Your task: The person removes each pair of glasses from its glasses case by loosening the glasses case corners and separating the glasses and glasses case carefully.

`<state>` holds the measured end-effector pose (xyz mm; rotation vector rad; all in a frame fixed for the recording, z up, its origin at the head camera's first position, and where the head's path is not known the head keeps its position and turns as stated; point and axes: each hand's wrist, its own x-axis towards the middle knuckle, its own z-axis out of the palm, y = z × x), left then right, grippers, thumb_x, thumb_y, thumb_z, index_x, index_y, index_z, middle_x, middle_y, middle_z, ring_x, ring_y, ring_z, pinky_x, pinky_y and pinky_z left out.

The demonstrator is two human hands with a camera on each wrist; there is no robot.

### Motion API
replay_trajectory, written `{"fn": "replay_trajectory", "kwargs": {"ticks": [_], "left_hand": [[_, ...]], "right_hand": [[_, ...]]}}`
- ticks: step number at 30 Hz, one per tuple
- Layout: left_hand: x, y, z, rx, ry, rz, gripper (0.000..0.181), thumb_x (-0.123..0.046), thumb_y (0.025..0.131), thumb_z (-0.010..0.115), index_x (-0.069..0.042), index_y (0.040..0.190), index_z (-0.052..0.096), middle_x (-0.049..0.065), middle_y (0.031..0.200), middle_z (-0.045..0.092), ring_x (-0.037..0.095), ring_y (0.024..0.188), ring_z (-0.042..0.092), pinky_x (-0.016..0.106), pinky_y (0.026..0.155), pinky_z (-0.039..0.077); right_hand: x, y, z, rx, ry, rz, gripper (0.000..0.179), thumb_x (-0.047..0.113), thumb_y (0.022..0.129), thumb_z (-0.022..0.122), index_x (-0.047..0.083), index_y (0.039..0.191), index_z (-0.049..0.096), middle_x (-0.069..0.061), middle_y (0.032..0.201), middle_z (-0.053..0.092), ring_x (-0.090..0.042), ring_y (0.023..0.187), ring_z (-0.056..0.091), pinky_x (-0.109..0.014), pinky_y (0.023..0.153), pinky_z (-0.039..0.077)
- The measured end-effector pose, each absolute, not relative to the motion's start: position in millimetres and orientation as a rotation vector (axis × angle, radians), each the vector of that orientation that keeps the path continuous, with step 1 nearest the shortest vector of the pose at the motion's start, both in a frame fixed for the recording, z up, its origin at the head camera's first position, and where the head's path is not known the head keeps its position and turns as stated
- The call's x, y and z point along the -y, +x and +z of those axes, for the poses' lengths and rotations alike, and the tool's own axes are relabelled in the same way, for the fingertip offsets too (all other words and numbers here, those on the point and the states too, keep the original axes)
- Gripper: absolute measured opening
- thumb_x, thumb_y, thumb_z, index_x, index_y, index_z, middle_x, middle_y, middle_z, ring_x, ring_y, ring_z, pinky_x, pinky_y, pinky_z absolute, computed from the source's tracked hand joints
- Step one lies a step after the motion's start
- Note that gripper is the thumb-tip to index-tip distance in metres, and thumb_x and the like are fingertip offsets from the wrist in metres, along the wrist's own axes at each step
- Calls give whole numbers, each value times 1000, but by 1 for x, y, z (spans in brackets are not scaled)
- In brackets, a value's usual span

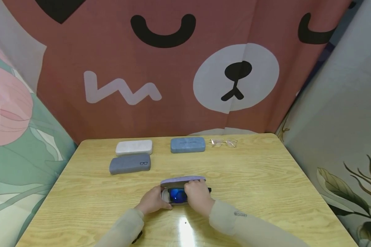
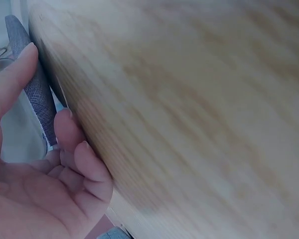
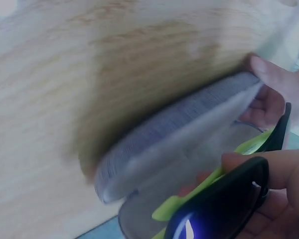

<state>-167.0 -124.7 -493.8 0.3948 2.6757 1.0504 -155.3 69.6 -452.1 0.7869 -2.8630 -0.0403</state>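
Observation:
Near the table's front middle, an opened glasses case with a purple-grey fabric outside stands with its lid tilted up at the back. My left hand grips its left end; in the left wrist view the thumb lies along the case wall, and the other fingers curl at its end. My right hand holds sunglasses with blue mirrored lenses over the pale inside of the case. The right wrist view shows their black frame and lime-green temples, pinched between thumb and fingers.
A white glasses case and a grey case with a small glasses print lie at the back left. Beyond my hands are a blue case and thin-rimmed eyeglasses. A printed curtain hangs behind the table.

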Motion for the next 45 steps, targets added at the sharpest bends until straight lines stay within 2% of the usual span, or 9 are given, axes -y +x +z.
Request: {"fn": "replay_trajectory", "kwargs": {"ticks": [5,8,12,20,26,32,35,40,45], "left_hand": [[126,-167,-494,-2668,380,1039,77,-20,62,92,3,127,57,18,114,65,35,102,62,52,88,49],[125,-166,-492,-2659,356,1033,78,-19,62,92,4,127,56,20,117,64,37,105,61,53,90,48],[125,-164,-490,-2643,340,1034,77,-20,63,92,6,126,56,21,118,63,40,109,59,55,93,45],[125,-164,-488,-2653,351,1017,76,-20,64,91,7,126,56,22,118,63,41,109,59,56,93,45],[123,-164,-490,-2646,355,1028,77,-19,64,91,7,127,55,22,118,63,40,109,59,55,93,45],[122,-163,-491,-2668,366,1014,76,-19,64,91,7,126,56,22,117,63,40,107,60,54,92,47],[122,-164,-490,-2673,366,1009,77,-19,64,91,8,126,56,23,118,63,41,108,59,55,92,46],[120,-163,-487,-2673,357,1009,77,-18,64,91,9,126,55,23,118,62,40,108,59,55,92,46],[121,-162,-487,-2680,356,1008,76,-18,63,91,9,125,56,22,116,63,40,107,60,54,92,47]], "right_hand": [[-83,-151,-439,2810,881,49,10,-2,73,74,7,75,70,-3,72,67,-18,70,65,-46,78,53],[-92,-150,-436,2779,911,51,12,-4,70,74,7,74,69,-2,71,66,-17,66,63,-40,71,51],[-105,-150,-431,2745,928,72,16,-7,68,75,6,71,67,-2,68,64,-15,61,58,-32,59,39],[-123,-150,-428,2701,931,74,18,-10,67,75,4,74,67,-5,72,64,-20,66,61,-39,64,46],[-136,-154,-430,2706,909,100,18,-8,66,78,2,79,69,-7,77,66,-24,71,64,-49,73,51],[-152,-161,-428,2661,898,86,21,-5,65,82,3,76,66,-6,75,66,-23,68,63,-45,69,49],[-161,-165,-428,2677,864,97,19,-7,68,80,2,76,65,-7,76,68,-23,69,64,-50,72,50],[-172,-173,-426,2728,779,158,17,-8,70,78,1,78,66,-10,81,70,-26,75,67,-68,81,44],[-178,-179,-424,2724,745,150,17,-10,69,76,1,77,66,-10,80,69,-27,74,67,-72,82,40]]}}
